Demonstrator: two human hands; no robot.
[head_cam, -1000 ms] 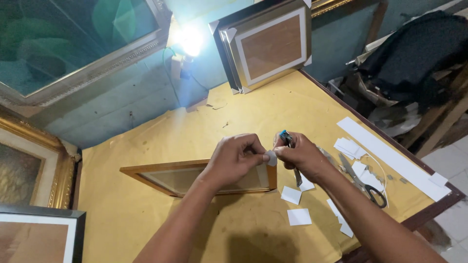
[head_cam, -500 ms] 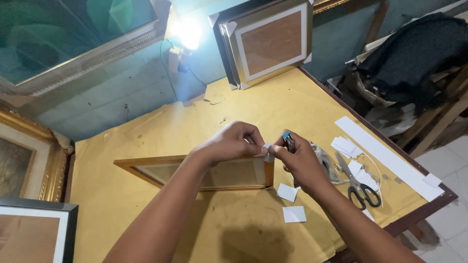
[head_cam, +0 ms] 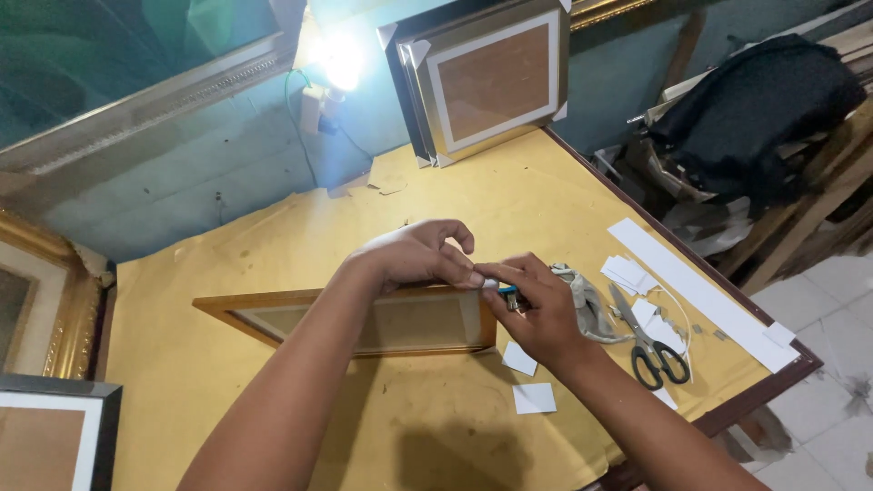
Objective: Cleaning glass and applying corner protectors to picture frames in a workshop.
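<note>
pinching a small white piece (head_cam: 491, 284) at the wooden frame (head_cam: 364, 320) corner, left hand (head_cam: 414, 256) and right hand (head_cam: 536, 309) fingers closed, scissors (head_cam: 650, 341) near table edge (head_cam: 764, 391)

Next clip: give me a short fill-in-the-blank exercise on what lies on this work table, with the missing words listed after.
1. The left hand and right hand meet over the right end of the long wooden ____-coloured picture frame.
2. The black-handled scissors lie on the yellow ____ covering of the table.
3. The long white strip lies along the table's ____ edge.
4. Small white card squares lie ____ the right forearm.

Missing words: gold; paper; right; beside
</note>
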